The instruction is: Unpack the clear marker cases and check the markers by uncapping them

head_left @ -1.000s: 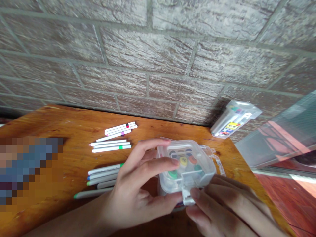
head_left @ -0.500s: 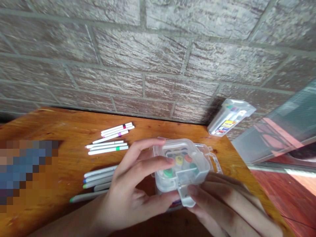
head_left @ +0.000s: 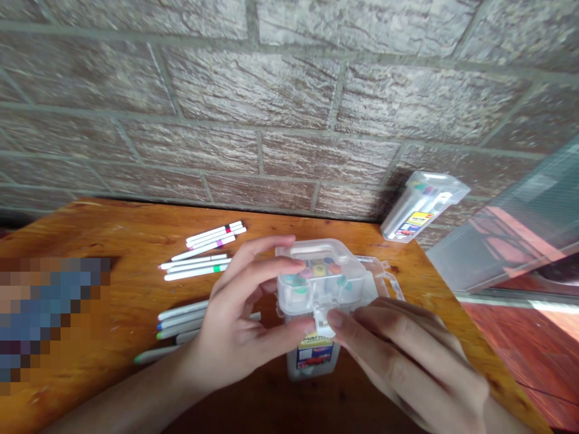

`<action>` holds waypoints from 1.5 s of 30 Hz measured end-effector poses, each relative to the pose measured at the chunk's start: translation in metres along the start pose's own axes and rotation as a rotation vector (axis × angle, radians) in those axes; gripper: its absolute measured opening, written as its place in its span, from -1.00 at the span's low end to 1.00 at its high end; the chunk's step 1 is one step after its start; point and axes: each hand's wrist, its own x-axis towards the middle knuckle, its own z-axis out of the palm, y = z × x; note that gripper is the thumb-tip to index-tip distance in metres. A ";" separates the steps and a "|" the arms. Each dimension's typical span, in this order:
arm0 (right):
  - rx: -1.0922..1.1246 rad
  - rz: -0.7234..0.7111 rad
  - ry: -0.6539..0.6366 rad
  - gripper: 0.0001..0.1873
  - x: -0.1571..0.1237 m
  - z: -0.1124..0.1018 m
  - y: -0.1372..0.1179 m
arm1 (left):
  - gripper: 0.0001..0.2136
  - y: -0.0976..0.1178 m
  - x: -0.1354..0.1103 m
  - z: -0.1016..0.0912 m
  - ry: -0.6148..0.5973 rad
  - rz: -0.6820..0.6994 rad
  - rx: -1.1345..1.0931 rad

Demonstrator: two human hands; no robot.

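Observation:
A clear plastic marker case (head_left: 316, 289) stands upright on the wooden table (head_left: 113, 241), with coloured marker caps showing through its lid. My left hand (head_left: 235, 325) wraps its fingers round the case's left side and top. My right hand (head_left: 398, 355) presses its fingers against the lid's front latch and the case's right side. A printed label shows on the case's front below the latch.
Loose white markers (head_left: 203, 250) lie in groups on the table left of the case, more by my left wrist (head_left: 181, 316). A second clear marker case (head_left: 423, 205) leans against the brick wall at the back right. The table's right edge runs beside a glass pane.
The case has been tipped from lying tilted toward me to standing upright, so its front label now shows. My right fingers stay at the latch.

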 end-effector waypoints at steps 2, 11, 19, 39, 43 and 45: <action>-0.005 -0.022 -0.024 -0.74 0.000 -0.001 0.003 | -0.42 0.000 0.001 0.001 0.001 -0.017 -0.024; -0.013 -0.038 -0.023 -0.75 0.000 -0.001 0.005 | -0.41 -0.002 0.002 0.000 -0.011 -0.051 -0.063; 0.009 -0.009 -0.013 -0.73 0.000 0.002 0.006 | -0.43 0.002 0.002 -0.001 -0.024 -0.055 -0.028; 0.017 0.208 0.135 -0.79 -0.008 0.003 -0.021 | -0.43 0.003 -0.003 -0.004 -0.053 0.110 0.160; 0.018 0.209 0.134 -0.80 -0.006 0.003 -0.022 | -0.43 0.003 -0.004 -0.004 -0.065 0.104 0.154; 0.021 0.219 0.146 -0.79 -0.004 0.004 -0.022 | -0.44 0.003 -0.005 -0.004 -0.059 0.108 0.159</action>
